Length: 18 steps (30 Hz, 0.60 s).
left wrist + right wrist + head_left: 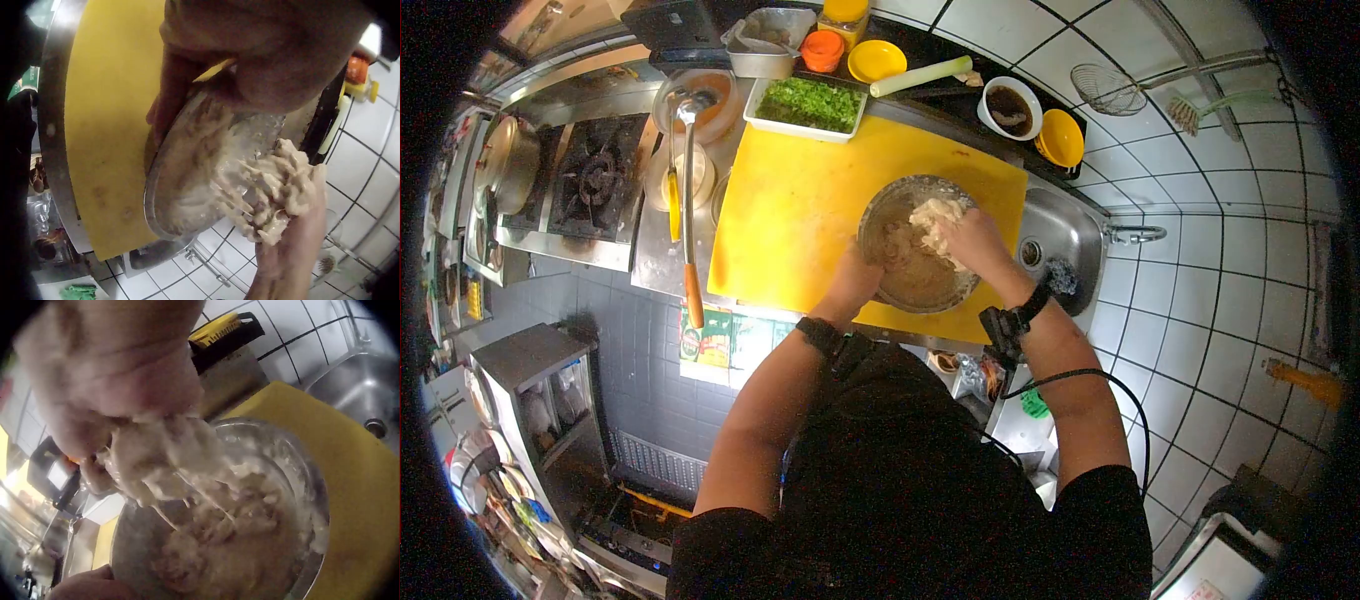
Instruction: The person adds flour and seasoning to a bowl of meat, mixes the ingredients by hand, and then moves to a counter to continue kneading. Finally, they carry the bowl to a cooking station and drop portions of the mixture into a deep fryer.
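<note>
A metal mixing bowl (877, 213) stands near the front of the yellow cutting board (780, 220), with wet, pale batter-coated meat strips (250, 550) inside. My left hand (855, 278) grips the bowl's left rim; in the left wrist view the thumb and fingers (172, 94) straddle the edge. Above the right side of the bowl, my right hand (978, 243) holds a clump of the coated strips (275, 194). Sticky strands (209, 503) hang from this clump toward the mix below. Batter smears the bowl's inner wall (303, 506).
Behind the board stand a white tray of chopped greens (810, 106), a leek stalk (920, 76), yellow bowls (877, 61) and a white bowl of dark liquid (1010, 108). A sink (1080, 235) lies to the right. At left, a long-handled ladle (690, 200) lies near a gas stove (595, 170).
</note>
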Available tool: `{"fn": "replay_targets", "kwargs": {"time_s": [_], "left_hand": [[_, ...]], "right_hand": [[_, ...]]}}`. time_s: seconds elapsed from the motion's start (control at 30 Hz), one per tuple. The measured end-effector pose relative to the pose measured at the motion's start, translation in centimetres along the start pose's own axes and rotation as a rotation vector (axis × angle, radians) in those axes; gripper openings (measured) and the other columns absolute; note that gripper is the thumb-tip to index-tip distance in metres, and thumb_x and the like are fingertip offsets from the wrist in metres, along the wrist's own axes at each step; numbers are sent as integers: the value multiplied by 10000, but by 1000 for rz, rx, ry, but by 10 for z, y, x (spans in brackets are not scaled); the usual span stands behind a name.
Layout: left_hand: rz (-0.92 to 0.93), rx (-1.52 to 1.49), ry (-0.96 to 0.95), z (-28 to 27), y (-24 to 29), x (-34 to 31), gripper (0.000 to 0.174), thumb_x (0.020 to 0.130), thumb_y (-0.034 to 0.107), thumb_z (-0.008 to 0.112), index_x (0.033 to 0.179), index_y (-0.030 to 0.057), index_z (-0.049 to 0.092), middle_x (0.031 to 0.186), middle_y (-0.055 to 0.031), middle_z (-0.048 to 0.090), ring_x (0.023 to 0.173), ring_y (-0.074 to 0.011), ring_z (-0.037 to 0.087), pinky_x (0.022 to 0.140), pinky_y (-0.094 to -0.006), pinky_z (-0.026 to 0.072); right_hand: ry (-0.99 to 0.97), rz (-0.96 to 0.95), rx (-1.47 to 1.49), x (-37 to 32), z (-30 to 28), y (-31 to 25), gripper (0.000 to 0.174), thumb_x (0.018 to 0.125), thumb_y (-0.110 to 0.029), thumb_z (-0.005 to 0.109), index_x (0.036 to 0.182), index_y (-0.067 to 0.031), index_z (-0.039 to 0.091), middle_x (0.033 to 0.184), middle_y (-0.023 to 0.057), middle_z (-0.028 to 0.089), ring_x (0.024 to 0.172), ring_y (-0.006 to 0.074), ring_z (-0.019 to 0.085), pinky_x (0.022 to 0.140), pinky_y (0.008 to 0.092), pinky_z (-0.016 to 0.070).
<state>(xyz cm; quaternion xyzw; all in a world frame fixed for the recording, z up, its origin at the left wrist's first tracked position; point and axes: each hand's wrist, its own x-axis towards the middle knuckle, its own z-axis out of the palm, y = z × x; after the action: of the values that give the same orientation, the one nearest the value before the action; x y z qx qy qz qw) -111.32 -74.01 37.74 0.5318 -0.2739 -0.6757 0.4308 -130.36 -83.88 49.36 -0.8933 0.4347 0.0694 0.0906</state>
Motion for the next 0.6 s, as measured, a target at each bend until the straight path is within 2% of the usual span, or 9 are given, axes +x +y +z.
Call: {"fn": "replay_targets", "kwargs": {"time_s": [0.07, 0.1, 0.17, 0.3, 0.37, 0.4, 0.47, 0.57, 0.6], "left_hand": [[16, 10, 6, -1, -4, 1, 456, 846, -60, 587, 1291, -30, 493, 1193, -212, 650, 1087, -305, 656, 862, -415, 587], [24, 16, 10, -2, -6, 1, 459, 840, -63, 589, 1288, -30, 494, 1190, -211, 650, 1082, -305, 657, 864, -414, 584], [40, 27, 17, -4, -9, 2, 467, 828, -70, 592, 1283, -29, 497, 1184, -210, 651, 1073, -304, 659, 870, -410, 577], [68, -3, 10, -7, -16, 2, 472, 815, -71, 600, 1274, -29, 503, 1167, -205, 656, 1057, -299, 661, 884, -405, 562], [83, -45, -5, -7, -13, 0, 469, 814, -64, 605, 1272, -29, 505, 1156, -201, 660, 1051, -295, 661, 892, -403, 552], [45, -14, 13, -6, -9, -2, 462, 819, -50, 611, 1269, -31, 506, 1151, -204, 663, 1054, -297, 662, 888, -406, 554], [7, 17, 30, -5, -6, -2, 456, 824, -35, 616, 1266, -34, 506, 1145, -207, 667, 1058, -300, 662, 885, -409, 556], [21, 68, 60, -6, -14, 2, 428, 837, -4, 626, 1249, -42, 512, 1141, -218, 670, 1064, -312, 664, 876, -414, 558], [21, 46, 57, -6, -13, 2, 419, 844, 1, 625, 1245, -46, 514, 1142, -224, 669, 1065, -316, 665, 875, -416, 558]], "right_hand": [[-288, 612, 378, 12, -11, -14, 309, 911, -284, 644, 1136, -77, 687, 1081, 171, 717, 918, 344, 703, 761, 471, 565], [-288, 611, 379, 13, -14, -18, 309, 911, -284, 644, 1136, -77, 687, 1081, 171, 717, 918, 344, 703, 761, 471, 565], [-253, 302, 260, 14, -18, -24, 287, 887, -285, 664, 1097, -91, 681, 1049, 166, 726, 899, 343, 702, 764, 454, 566], [-197, 92, 277, 19, -6, -32, 370, 905, -225, 659, 1224, -39, 640, 983, 245, 693, 906, 411, 672, 771, 461, 540], [-151, 102, 561, 21, 34, -26, 332, 901, -147, 648, 1210, -28, 640, 1267, 249, 607, 1103, 400, 620, 903, 467, 513], [-151, 102, 561, 21, 33, -29, 332, 901, -147, 648, 1210, -28, 640, 1267, 249, 607, 1103, 400, 620, 903, 467, 513], [-50, -30, 195, 15, 32, -38, 351, 876, -74, 631, 1227, -57, 644, 1477, 229, 443, 1298, 430, 494, 1027, 524, 447], [-221, -169, -77, 10, 35, -50, 339, 888, -142, 576, 1214, -114, 666, 1509, 196, 425, 1350, 462, 450, 1080, 624, 373], [-251, -185, -64, 9, 42, -48, 406, 839, -45, 621, 1240, -104, 650, 1520, 233, 401, 1395, 488, 383, 1098, 574, 385]]}}
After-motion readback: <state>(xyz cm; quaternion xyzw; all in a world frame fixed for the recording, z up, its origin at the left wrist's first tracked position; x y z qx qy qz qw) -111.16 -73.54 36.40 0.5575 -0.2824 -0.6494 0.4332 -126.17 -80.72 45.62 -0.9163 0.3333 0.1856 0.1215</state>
